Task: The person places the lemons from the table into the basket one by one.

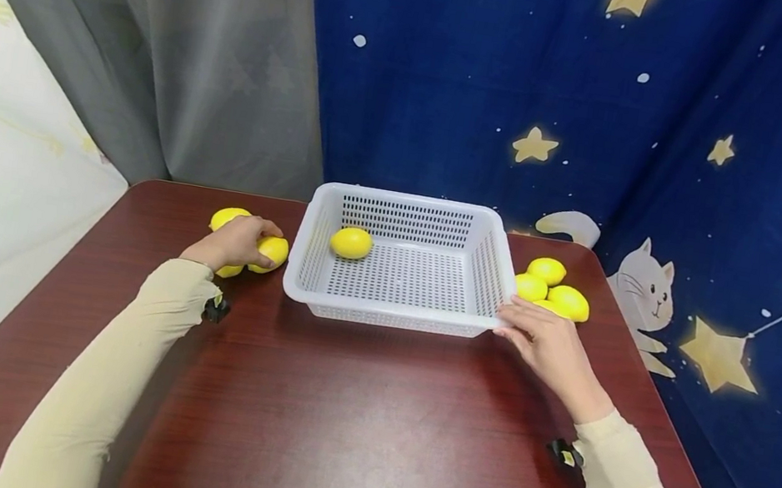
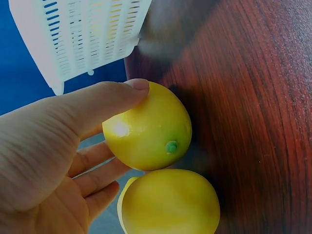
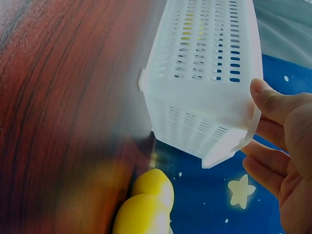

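My left hand grips a yellow lemon just left of the white plastic basket. The thumb lies over its top, and the other fingers reach round its far side. Against this lemon sits a second lemon, with another one partly hidden behind it. My right hand pinches the basket's rim at the near right corner, thumb on one side and fingers on the other. Inside the basket, toward its left end, lies a single lemon.
Right of the basket, several lemons sit in a cluster beside my right hand. The dark red wooden table ends at a back edge just behind the basket. Grey and blue star-patterned curtains hang behind it.
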### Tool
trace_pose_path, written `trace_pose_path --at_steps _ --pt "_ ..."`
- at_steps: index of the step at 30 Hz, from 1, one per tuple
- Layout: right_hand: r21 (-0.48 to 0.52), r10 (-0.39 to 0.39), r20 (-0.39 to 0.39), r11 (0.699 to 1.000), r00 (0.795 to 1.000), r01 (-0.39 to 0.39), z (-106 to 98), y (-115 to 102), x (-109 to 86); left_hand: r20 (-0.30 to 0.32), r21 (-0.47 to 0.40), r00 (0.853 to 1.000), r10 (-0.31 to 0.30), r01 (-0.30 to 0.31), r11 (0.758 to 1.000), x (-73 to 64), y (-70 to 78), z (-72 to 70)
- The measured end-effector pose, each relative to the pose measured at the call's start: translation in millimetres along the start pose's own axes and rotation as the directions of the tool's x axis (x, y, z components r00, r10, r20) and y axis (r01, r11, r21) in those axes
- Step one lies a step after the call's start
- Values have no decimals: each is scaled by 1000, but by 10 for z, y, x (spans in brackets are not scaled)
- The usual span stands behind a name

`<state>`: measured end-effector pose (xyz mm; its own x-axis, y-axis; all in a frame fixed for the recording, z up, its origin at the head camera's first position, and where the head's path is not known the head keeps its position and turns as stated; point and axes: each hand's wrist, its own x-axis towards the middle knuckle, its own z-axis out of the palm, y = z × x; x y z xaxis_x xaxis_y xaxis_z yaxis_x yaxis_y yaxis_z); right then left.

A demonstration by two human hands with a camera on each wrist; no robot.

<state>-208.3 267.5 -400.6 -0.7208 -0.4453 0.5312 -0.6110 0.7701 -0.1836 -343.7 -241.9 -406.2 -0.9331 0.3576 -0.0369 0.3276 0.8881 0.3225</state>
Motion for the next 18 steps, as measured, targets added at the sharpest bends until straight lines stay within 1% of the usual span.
trace_pose_path --at_steps 5,13,15,18 --pt "7 3 2 1000 1000 -3 -8 -7 -4 -3 -15 1000 1 -1 1000 -5 19 -6" --pt "15 19 0 1000 1000 -19 -2 -2 0 -7 -32 1000 -24 24 999 44 -14 9" --pt "17 24 4 1000 1000 -24 0 -1 4 -11 -32 1000 -28 28 999 62 -10 -16" --pt "21 25 12 999 1000 -25 3 2 10 -34 -29 999 -34 33 999 89 14 -94"
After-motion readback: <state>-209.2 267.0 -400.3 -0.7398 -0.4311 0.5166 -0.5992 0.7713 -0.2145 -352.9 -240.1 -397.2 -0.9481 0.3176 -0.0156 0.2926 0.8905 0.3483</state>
